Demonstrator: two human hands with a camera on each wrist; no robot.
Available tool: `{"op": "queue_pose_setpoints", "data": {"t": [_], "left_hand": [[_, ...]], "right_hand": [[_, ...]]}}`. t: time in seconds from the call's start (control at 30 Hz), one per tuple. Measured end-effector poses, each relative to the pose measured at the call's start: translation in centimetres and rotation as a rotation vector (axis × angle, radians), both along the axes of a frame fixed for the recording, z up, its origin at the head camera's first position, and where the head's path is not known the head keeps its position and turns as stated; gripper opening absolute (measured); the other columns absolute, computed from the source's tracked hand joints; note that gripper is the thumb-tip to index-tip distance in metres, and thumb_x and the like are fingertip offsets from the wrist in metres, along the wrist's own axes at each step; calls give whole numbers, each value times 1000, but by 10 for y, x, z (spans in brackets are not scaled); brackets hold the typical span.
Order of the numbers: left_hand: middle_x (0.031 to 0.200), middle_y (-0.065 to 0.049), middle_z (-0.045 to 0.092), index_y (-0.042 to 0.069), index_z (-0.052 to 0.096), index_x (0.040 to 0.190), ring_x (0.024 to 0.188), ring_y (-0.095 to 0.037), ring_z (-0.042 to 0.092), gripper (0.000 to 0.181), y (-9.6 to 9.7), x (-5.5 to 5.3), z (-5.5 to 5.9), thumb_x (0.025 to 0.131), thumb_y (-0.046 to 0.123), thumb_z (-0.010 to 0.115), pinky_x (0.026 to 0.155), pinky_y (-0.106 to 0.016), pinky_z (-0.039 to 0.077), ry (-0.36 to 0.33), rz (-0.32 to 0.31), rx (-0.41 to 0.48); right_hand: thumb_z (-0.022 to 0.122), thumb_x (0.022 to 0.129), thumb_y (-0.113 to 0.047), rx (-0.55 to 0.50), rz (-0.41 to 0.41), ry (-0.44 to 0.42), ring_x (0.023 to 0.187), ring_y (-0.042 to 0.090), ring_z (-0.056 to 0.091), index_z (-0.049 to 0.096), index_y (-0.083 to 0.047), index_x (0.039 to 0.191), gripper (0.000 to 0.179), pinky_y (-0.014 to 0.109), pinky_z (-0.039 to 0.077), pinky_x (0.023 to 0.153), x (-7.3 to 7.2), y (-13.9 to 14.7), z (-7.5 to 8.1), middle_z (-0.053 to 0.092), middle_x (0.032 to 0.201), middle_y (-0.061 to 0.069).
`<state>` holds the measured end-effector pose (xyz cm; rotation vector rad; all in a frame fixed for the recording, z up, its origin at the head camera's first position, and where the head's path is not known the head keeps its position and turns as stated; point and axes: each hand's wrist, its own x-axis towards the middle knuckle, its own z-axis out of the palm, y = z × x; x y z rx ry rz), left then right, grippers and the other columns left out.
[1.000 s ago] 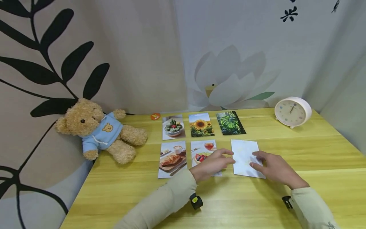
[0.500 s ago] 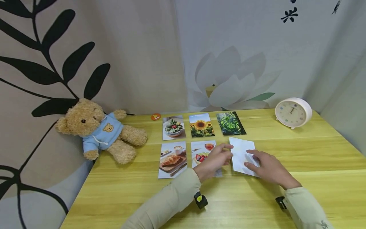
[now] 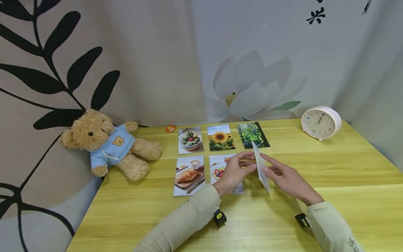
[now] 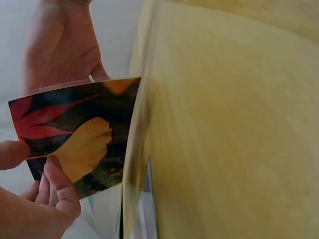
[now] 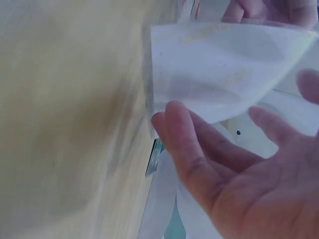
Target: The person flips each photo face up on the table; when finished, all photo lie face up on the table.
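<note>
A photo card (image 3: 262,171) stands on its edge between both hands, slightly bent. Its pale back faces the right hand; its front shows a yellow fan-shaped leaf and red leaves (image 4: 82,144). My left hand (image 3: 234,173) touches the picture side close to the upper edge with bent thumb and fingers (image 4: 59,179); whether they pinch the card cannot be made out. On the pale side, my right hand (image 3: 291,182) has its fingers (image 5: 182,134) extended against the card, the thumb apart from it. Under the left hand lies a fruit-dessert card (image 3: 217,171), partly covered.
A croissant card (image 3: 189,175) lies at the left of the front row. Behind are a succulent-bowl card (image 3: 191,140), a sunflower card (image 3: 221,137) and a green-leaf card (image 3: 252,133). A teddy bear (image 3: 110,143), a round orange sticker (image 3: 170,128) and a clock (image 3: 320,123) stand around the wooden table (image 3: 346,182).
The card lay flat with its pale side up, slid left, then tipped up onto its edge. My right hand moved left with it; my left hand's fingers bent in towards it.
</note>
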<state>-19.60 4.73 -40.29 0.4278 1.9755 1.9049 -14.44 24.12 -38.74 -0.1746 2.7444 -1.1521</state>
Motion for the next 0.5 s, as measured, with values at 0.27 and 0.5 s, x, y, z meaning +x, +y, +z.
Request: {"op": "queue_pose_setpoints", "data": {"t": [0.27, 0.5], "left_hand": [[142, -7, 58, 27, 51, 146, 127, -25, 61, 50, 15, 5, 3, 99, 18, 65, 102, -35, 54, 37, -41, -8], [154, -5, 45, 48, 46, 143, 140, -35, 49, 51, 19, 8, 4, 100, 28, 64, 109, -48, 49, 44, -27, -73]], "right_hand": [[39, 106, -53, -163, -33, -17, 129, 43, 57, 25, -37, 159, 57, 46, 59, 88, 0, 2, 6, 47, 152, 26], [45, 107, -39, -341, -33, 10, 108, 8, 65, 28, -32, 159, 55, 37, 60, 86, 0, 5, 8, 55, 144, 25]]}}
